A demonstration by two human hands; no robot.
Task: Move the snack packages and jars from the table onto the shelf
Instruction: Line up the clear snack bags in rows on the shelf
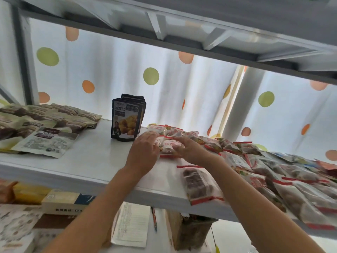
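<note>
White steel shelf (pixel 94 161), middle level, seen from just below its front edge. Both of the person's hands rest on one red-and-white snack packet (pixel 168 146) lying flat near the middle of the board. The left hand (pixel 144 152) lies against the packet's left end with fingers loosely bent over it; the right hand (pixel 189 148) presses its top with fingers nearly straight. Black stand-up pouches (pixel 125 119) stand upright just behind the left hand. Brown-printed packages (pixel 42 121) lie toward the left end. More red-trimmed packets (pixel 273 172) overlap in rows toward the right end, one (pixel 198 183) overhanging the front edge. A dotted curtain (pixel 151 75) hangs behind.
</note>
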